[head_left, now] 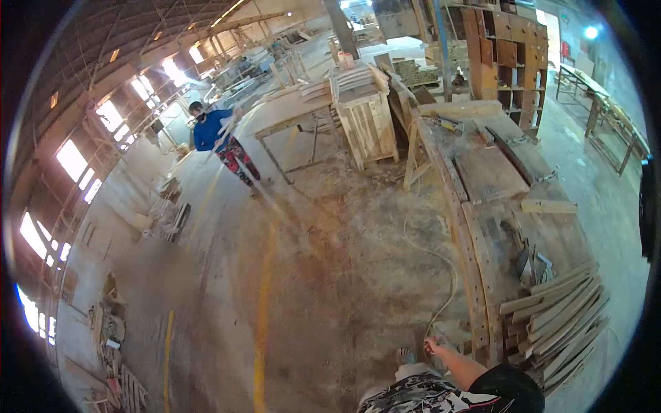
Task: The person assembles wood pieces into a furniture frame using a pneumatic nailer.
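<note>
My right hand (432, 345) is low in the view, beside the near leg of the long wooden workbench (475, 265). Its fingers look closed around the lower end of a thin pale hose (452, 279). The hose curves down from the bench's far end and over the dusty floor to my hand. Whether anything else is in my grip is too small to tell. My left hand is out of view. My foot (405, 356) shows just left of the right hand.
Curved wooden strips (561, 316) lie stacked at the bench's near end, with hand tools (530, 265) behind them. A wooden crate (368, 127) stands beyond the bench. Left of it, a person (213, 134) in blue carries wood pieces. A wooden cabinet (509, 55) stands farther back.
</note>
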Tool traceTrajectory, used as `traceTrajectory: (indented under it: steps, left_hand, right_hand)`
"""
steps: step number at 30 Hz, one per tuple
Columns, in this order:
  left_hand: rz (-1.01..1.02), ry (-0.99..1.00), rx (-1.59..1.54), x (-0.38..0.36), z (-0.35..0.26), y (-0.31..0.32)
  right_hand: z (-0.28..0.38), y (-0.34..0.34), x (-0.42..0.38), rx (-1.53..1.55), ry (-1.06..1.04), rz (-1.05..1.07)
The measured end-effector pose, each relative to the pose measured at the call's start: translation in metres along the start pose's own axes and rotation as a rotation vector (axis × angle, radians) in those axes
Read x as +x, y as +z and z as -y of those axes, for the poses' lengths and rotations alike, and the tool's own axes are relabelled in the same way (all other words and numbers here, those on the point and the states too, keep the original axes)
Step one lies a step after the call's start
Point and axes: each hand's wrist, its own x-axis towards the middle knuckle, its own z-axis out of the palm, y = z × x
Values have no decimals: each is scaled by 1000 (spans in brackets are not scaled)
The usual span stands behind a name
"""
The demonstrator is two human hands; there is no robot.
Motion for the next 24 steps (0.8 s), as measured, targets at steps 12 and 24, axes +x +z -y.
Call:
traceTrajectory:
  steps: [12, 24]
  left_hand:
    - [133, 145, -124, 233, -161, -204]
    - [-421, 561, -45, 540, -418, -563]
  right_hand:
    - [91, -32, 136, -79, -410, -11]
    - [233, 33, 188, 891, 50, -88]
